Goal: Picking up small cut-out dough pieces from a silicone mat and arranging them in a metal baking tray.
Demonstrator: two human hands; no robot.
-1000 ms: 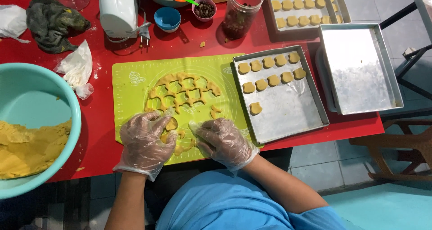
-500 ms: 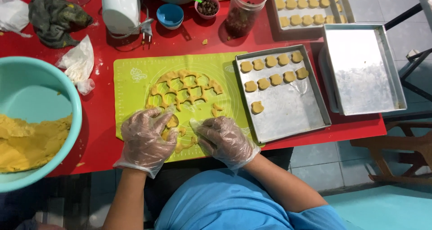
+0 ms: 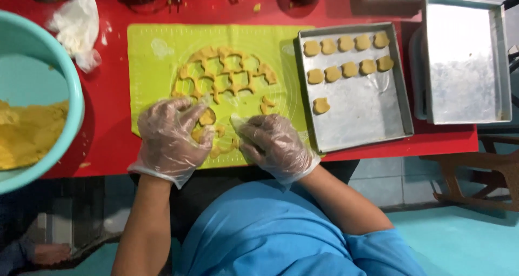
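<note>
Left hand (image 3: 172, 138) pinching a dough cutout (image 3: 207, 116) | right hand (image 3: 273, 145) loose on mat (image 3: 157, 65) | tray (image 3: 373, 130), 3 o'clock: nine placed, dough sheet (image 3: 227, 73) mostly cut

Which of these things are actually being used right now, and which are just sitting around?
In use: left hand and right hand in clear plastic gloves, rolled yellow dough sheet, green silicone mat, metal baking tray with cut pieces.
Lying about: teal bowl of dough, empty metal tray, crumpled plastic bag.

On the red table (image 3: 113, 54) stand a teal bowl (image 3: 65, 81) with yellow dough (image 3: 24, 138), a crumpled plastic bag (image 3: 78, 25), and an empty metal tray (image 3: 465, 60) at the right.
</note>
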